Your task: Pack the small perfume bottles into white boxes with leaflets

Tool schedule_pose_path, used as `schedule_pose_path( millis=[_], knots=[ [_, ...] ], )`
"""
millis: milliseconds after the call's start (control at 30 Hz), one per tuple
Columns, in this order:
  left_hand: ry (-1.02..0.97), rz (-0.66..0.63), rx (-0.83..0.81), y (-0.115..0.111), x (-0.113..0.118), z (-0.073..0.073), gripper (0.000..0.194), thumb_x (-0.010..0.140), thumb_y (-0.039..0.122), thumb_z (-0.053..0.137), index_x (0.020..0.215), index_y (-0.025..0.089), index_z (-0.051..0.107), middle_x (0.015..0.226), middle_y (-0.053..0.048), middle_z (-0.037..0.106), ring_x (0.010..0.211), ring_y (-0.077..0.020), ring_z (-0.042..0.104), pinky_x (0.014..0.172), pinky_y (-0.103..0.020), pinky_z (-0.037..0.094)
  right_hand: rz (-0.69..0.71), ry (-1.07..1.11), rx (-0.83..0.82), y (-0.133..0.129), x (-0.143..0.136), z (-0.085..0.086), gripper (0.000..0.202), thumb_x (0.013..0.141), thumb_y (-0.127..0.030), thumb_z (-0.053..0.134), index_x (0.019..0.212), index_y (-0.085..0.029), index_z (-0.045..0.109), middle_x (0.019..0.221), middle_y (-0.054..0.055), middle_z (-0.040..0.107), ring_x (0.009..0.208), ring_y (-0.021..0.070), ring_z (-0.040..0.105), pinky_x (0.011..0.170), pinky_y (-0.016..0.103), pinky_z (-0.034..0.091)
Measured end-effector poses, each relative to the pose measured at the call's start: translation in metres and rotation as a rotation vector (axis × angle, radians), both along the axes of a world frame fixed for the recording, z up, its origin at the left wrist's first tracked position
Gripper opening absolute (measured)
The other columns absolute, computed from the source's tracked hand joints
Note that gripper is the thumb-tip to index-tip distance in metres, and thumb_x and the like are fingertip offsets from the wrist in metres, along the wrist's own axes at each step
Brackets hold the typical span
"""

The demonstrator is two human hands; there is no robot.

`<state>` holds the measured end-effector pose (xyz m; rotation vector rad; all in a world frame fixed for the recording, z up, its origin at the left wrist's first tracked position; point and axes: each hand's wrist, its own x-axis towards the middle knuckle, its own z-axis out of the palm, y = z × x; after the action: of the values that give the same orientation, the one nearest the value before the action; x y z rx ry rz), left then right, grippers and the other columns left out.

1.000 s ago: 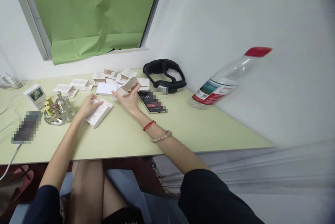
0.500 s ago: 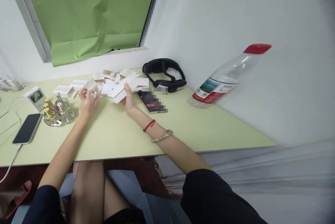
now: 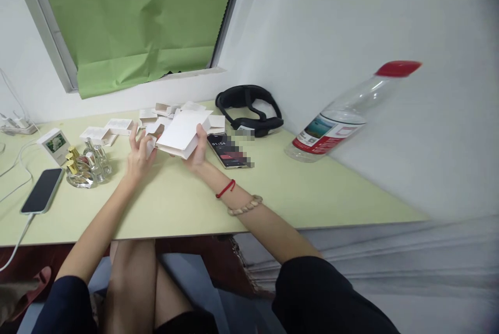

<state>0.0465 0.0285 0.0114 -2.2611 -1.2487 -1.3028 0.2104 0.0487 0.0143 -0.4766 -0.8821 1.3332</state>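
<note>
A white cardboard box (image 3: 183,131) is raised above the desk in my right hand (image 3: 197,152), thumb on its right side and fingers underneath. At the box's left end, my left hand (image 3: 140,159) pinches a white cardboard piece (image 3: 150,145); whether it is a flap of this box or a separate part I cannot tell. Behind both hands lie several more white cardboard boxes (image 3: 166,109), some with ends unfolded. Left of my left hand stand several small glass perfume bottles (image 3: 93,162) with gold and silver caps.
A small white box with a flower picture (image 3: 54,144) and a charging phone (image 3: 42,191) are at the left. Right of my hands lie another phone (image 3: 228,151) and a black headset (image 3: 249,110). A plastic bottle with a red cap (image 3: 331,126) stands near the right wall.
The flat-looking white cardboard in my right hand now shows as a squared box. My left hand has moved right, bringing its white piece against the box's end.
</note>
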Motion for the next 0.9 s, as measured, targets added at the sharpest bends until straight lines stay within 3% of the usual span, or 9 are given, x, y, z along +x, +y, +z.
schedule_pose_path(
  millis=[100,200,333,567,667,800,900],
  knots=[
    [0.073,0.053,-0.149,-0.004,0.004,-0.001,0.032,0.093,0.03,0.05,0.123,0.021,0.047,0.146,-0.018,0.039,0.121,-0.0276,0.057,0.07,-0.029,0.058,-0.07,-0.025,-0.009,0.006,0.002,-0.004,0.069,0.071,-0.079,0.046,0.108,-0.022,0.058,0.101,0.008,0.072,0.1,0.0299,0.065,0.069,0.041,0.058],
    [0.131,0.156,-0.313,-0.009,0.005,0.003,0.04,0.091,0.026,0.052,0.131,0.024,0.045,0.133,-0.012,0.054,0.103,-0.0249,0.065,0.066,-0.029,0.055,-0.114,-0.119,0.02,0.014,0.003,-0.008,0.071,0.074,-0.081,0.04,0.111,-0.022,0.058,0.105,0.009,0.071,0.105,0.0302,0.064,0.077,0.044,0.058],
    [0.197,0.214,-0.407,-0.013,0.005,0.011,0.038,0.093,0.025,0.047,0.131,0.025,0.046,0.131,-0.01,0.056,0.094,-0.0239,0.067,0.065,-0.029,0.051,-0.176,-0.23,0.092,0.023,0.003,-0.016,0.076,0.077,-0.082,0.032,0.119,-0.024,0.058,0.114,0.008,0.068,0.114,0.0288,0.06,0.089,0.046,0.055],
    [0.245,0.235,-0.378,-0.011,0.008,0.01,0.038,0.091,0.026,0.051,0.128,0.024,0.046,0.132,-0.011,0.054,0.094,-0.0215,0.067,0.059,-0.026,0.047,-0.403,-0.257,0.085,0.023,0.007,-0.023,0.087,0.064,-0.08,0.056,0.13,-0.024,0.051,0.126,0.008,0.061,0.125,0.0282,0.052,0.112,0.048,0.037],
    [0.249,0.205,-0.333,-0.009,0.008,0.005,0.032,0.09,0.026,0.051,0.122,0.022,0.046,0.131,-0.011,0.054,0.087,-0.0187,0.068,0.054,-0.024,0.044,-0.375,-0.206,0.057,0.02,0.007,-0.019,0.085,0.063,-0.079,0.057,0.128,-0.026,0.052,0.124,0.006,0.062,0.124,0.0279,0.054,0.109,0.047,0.041],
    [0.326,0.172,-0.306,-0.007,0.01,0.003,0.022,0.092,0.026,0.049,0.114,0.022,0.045,0.134,-0.011,0.053,0.082,-0.0158,0.068,0.051,-0.023,0.041,-0.261,-0.108,0.009,0.018,0.006,-0.012,0.08,0.069,-0.081,0.045,0.124,-0.024,0.053,0.119,0.008,0.064,0.12,0.0288,0.057,0.097,0.048,0.051],
    [0.356,0.159,-0.303,-0.007,0.013,0.002,0.019,0.093,0.026,0.048,0.111,0.022,0.045,0.125,-0.011,0.058,0.082,-0.0162,0.069,0.051,-0.023,0.04,-0.351,-0.134,-0.008,0.015,0.006,-0.008,0.083,0.064,-0.082,0.051,0.122,-0.023,0.053,0.119,0.009,0.064,0.117,0.0284,0.058,0.102,0.049,0.047]
  ],
)
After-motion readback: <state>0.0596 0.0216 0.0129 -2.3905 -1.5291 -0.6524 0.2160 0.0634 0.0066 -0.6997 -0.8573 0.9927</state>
